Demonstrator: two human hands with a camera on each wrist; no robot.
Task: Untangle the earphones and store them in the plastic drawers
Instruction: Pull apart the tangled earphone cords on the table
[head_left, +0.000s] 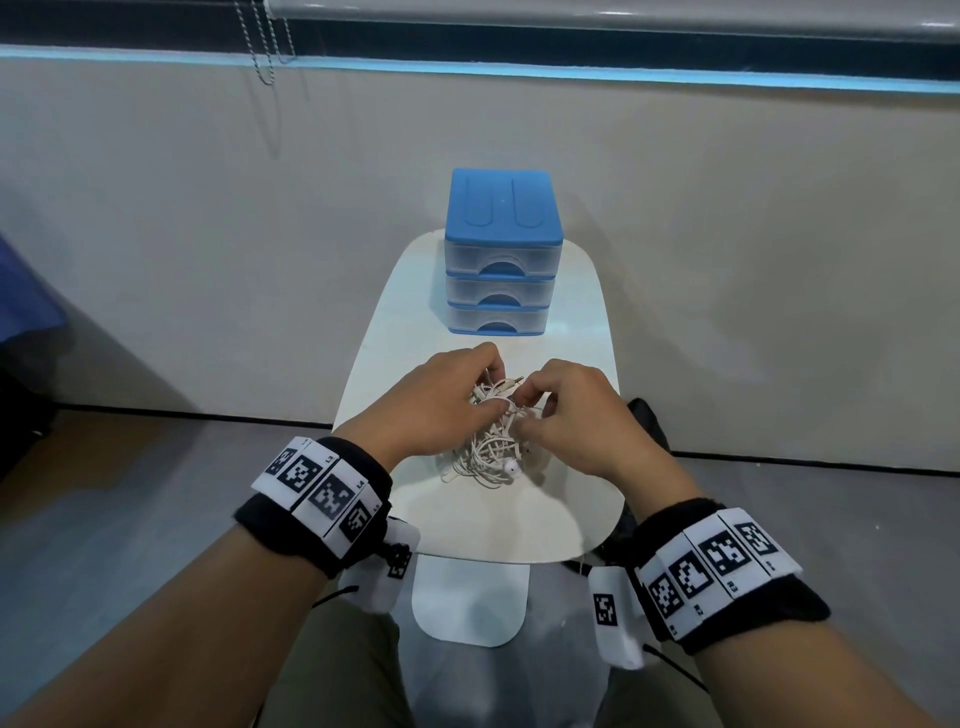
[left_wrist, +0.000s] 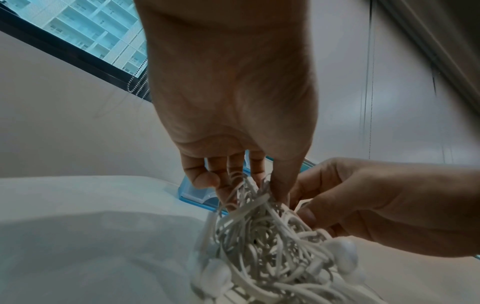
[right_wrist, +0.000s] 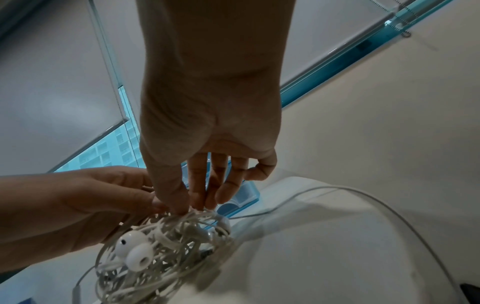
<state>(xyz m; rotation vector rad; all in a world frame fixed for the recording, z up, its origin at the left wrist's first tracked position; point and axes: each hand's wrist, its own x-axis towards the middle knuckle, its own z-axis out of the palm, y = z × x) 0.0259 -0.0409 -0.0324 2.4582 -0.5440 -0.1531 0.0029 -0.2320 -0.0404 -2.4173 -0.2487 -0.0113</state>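
Observation:
A tangled clump of white wired earphones (head_left: 485, 447) (left_wrist: 262, 244) (right_wrist: 161, 251) hangs just above the small white table (head_left: 566, 499). My left hand (head_left: 441, 400) (left_wrist: 244, 185) pinches the top of the clump from the left. My right hand (head_left: 561, 410) (right_wrist: 192, 203) pinches cords at the clump's top from the right. Two earbuds (right_wrist: 132, 251) dangle at the clump's near side. One loose cord (right_wrist: 350, 193) loops out to the right over the table. The blue-topped unit of three translucent plastic drawers (head_left: 501, 254) stands behind the hands, all three closed.
The table (left_wrist: 78, 226) is narrow and rounded, with floor (head_left: 130, 493) on both sides and a beige wall (head_left: 727, 234) close behind the drawers. A dark object (head_left: 647, 421) lies on the floor by the table's right edge. Blind chains (head_left: 265, 41) hang at upper left.

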